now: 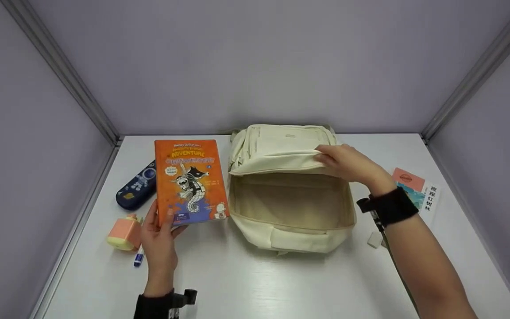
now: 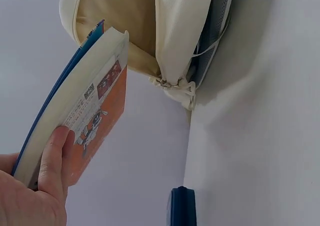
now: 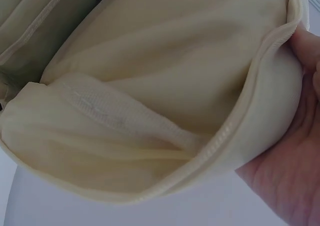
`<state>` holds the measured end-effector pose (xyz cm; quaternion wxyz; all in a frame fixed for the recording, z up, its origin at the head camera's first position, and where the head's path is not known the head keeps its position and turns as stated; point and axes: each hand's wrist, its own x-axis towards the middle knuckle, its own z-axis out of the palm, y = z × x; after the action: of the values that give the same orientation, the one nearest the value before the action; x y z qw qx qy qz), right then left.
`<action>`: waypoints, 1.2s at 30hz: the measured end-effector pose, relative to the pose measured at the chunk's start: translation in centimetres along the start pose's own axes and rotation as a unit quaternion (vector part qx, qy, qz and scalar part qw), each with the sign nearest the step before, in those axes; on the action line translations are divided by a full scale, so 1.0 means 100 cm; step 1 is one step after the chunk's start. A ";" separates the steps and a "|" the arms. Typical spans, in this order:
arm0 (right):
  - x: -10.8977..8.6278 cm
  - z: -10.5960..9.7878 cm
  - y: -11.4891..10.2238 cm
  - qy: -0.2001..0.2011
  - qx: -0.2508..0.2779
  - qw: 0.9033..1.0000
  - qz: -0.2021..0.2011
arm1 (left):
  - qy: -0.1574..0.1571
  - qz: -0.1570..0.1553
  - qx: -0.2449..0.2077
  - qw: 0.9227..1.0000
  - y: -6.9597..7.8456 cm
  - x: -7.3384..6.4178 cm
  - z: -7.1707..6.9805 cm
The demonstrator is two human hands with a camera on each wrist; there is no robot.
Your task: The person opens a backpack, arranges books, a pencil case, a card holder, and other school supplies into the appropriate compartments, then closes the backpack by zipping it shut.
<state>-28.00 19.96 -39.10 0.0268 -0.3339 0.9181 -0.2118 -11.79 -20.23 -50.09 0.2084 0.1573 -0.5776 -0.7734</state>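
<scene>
A cream backpack lies in the middle of the white table, its main compartment gaping towards me. My right hand pinches the edge of its front flap and holds it up; the right wrist view shows the flap's inner lining and thumb at the zipped rim. To the left of the backpack, my left hand grips an orange book by its lower edge, thumb on the front cover. In the left wrist view the book's pages and back cover show, with fingers spread against the back.
Left of the book lie a dark blue pencil case, a pink and yellow box-shaped item and a blue-capped marker. Behind my right forearm are a booklet and a small whitish block. Grey walls enclose the table.
</scene>
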 end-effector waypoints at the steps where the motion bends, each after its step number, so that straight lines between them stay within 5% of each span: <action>1: 0.003 -0.002 0.000 0.002 -0.002 1.000 0.002 | -0.003 0.005 -0.007 1.000 0.001 -0.001 0.001; 10: 0.022 -0.015 0.008 0.004 0.028 0.999 0.028 | -0.038 0.055 -0.050 0.997 0.013 -0.010 0.005; 16: 0.033 -0.014 0.014 0.012 0.031 0.999 0.034 | -0.069 0.085 -0.032 0.993 0.015 -0.015 0.001; 28: 0.042 -0.013 0.020 -0.007 0.034 0.998 0.058 | -0.114 0.051 -0.047 0.991 0.011 -0.020 -0.002; 36: 0.047 -0.016 0.021 -0.018 0.035 0.996 0.077 | -0.189 0.037 -0.063 0.979 -0.001 -0.025 0.009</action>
<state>-33.24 19.08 -38.07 0.0713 -0.2647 0.9324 -0.2355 -10.05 -18.25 -49.92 0.1333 -0.0267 -0.5618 -0.8160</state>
